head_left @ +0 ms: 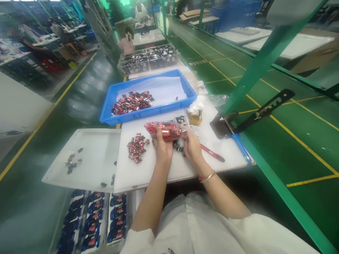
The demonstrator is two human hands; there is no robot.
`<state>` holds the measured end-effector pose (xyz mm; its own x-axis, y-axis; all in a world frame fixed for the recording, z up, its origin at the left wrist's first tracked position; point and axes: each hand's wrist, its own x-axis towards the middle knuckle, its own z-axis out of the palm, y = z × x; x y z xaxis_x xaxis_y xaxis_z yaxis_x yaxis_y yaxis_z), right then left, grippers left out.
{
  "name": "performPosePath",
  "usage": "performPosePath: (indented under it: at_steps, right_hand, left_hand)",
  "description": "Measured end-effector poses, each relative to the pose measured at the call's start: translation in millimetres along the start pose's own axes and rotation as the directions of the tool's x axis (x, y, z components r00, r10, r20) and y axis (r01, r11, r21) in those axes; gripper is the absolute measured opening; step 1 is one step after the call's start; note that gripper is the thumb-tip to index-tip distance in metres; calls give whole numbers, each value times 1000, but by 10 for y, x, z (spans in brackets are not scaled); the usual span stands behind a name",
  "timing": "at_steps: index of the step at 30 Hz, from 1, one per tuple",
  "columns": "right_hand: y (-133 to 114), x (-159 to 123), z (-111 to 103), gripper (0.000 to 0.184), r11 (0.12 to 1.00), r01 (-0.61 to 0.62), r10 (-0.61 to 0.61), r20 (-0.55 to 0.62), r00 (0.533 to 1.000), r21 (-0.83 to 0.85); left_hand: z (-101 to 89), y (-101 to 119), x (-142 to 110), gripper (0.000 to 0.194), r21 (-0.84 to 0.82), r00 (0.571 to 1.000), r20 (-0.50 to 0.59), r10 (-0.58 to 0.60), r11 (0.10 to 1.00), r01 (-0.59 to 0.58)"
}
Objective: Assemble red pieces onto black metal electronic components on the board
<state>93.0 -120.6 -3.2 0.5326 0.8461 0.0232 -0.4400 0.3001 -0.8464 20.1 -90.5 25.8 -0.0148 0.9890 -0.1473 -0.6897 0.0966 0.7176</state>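
My left hand (162, 145) and my right hand (192, 148) both grip a clear plastic bag (166, 129) packed with small red and black parts, held just above the white work board (169, 165). Fingers of each hand curl round an end of the bag. A loose pile of the same red and black parts (136, 146) lies on the board just left of my left hand. A few black parts (178, 147) sit between my hands under the bag. A red pen (212, 153) lies right of my right wrist.
A blue tray (113, 97) holding more red and black parts stands behind the board. A clear lid (87, 158) with a few dark parts lies to the left. Compartment boxes (148, 56) stand further back. A green frame post (254, 67) and a black bracket (265, 109) stand right.
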Motion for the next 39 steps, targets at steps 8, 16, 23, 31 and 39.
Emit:
performPosePath:
  at_steps: [8,16,23,31,39]
  right_hand:
    - [58,-247,-250,24,930,-274,307,-108,945,246]
    - [12,-268,-464,16,942,-204,267,-225,937,266]
    - [49,-287,-440,17,936,-196,276,-261,925,293]
    - [102,-258,-401,18,957,-141,217,-298,930,255]
    - [124,-203,-503,33,996,-13,44,-374,926,86]
  left_hand:
    - [-83,-301,-397,43,49,995,-66,71,996,-68]
    - [11,-436,-495,33,162,991,-98,94,984,-77]
    - [-117,-420,-423,36,253,990,-74,119,963,-97]
    - [-32,-376,-345,39,216,986,-133,104,974,-74]
    - [120,-527,-340,39,244,986,-123,114,966,-82]
